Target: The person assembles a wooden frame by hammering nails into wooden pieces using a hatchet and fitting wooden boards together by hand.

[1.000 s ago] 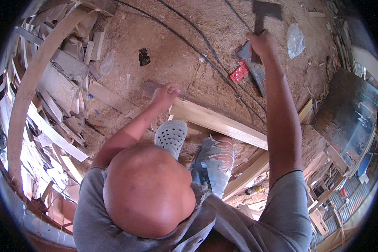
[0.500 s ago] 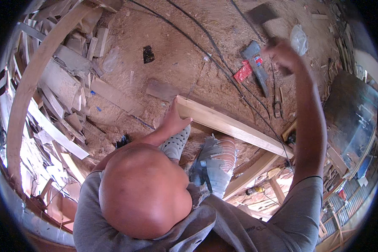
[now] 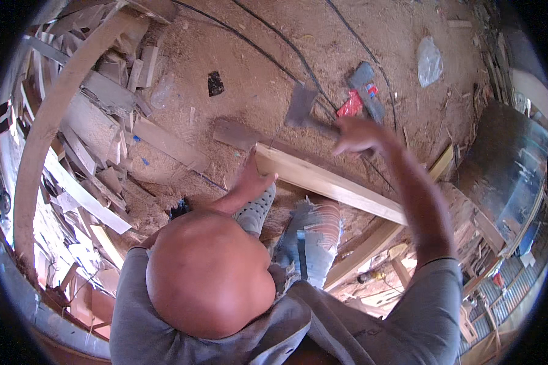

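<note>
My left hand (image 3: 247,184) is closed on the near-left end of a long pale wooden beam (image 3: 335,187), the thumb out along its near side. The beam slants down to the right, its far end passing behind my right forearm. Over the beam's far side, my right hand (image 3: 360,136) is closed round the handle of a hatchet-like tool (image 3: 301,104). Its broad, dark, flat head points left, above the ground and apart from the beam. A darker plank (image 3: 234,132) lies on the ground by the beam's left end.
Dark cables (image 3: 268,48) cross the sawdust-covered ground. Beyond my right hand lie a red wrapper (image 3: 350,104) and a grey angled piece (image 3: 362,74). Scrap wood (image 3: 97,115) piles up on the left. A clear plastic bag (image 3: 430,61) and a dark metal sheet (image 3: 499,170) are at right.
My right hand has swung the hatchet-like tool from the far right down and leftward, closer to the beam. My left hand and the beam have stayed nearly in place.
</note>
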### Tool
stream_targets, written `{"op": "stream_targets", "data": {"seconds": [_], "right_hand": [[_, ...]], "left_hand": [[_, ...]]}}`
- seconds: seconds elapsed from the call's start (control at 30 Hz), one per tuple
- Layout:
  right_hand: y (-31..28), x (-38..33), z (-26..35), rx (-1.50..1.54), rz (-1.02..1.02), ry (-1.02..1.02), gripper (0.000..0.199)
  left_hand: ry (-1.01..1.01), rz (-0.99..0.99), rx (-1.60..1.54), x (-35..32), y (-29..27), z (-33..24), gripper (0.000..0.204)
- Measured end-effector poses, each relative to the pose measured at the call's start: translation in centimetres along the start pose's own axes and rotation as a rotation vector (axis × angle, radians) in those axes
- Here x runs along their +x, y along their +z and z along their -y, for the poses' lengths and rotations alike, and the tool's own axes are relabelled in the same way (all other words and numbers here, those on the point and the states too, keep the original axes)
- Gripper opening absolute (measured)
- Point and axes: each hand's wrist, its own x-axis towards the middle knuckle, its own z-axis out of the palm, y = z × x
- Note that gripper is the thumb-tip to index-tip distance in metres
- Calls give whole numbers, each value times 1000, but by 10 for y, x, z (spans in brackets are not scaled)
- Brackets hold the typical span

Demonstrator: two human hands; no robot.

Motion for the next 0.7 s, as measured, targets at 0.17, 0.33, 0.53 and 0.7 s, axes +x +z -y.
{"op": "stream_targets", "data": {"seconds": [0.17,0.33,0.53,0.7], "right_hand": [[-192,-63,-103,162,-946,-68,51],[-238,-59,-80,401,-1468,-8,52],[17,23,38,-147,-454,84,53],[-11,1,-8,143,-26,140,69]], "left_hand": [[-5,-73,88,3,4,9,113],[-16,-45,20,2,1,5,114],[-11,13,-40,6,-7,-2,109],[26,31,-99,4,-5,5,105]]}}
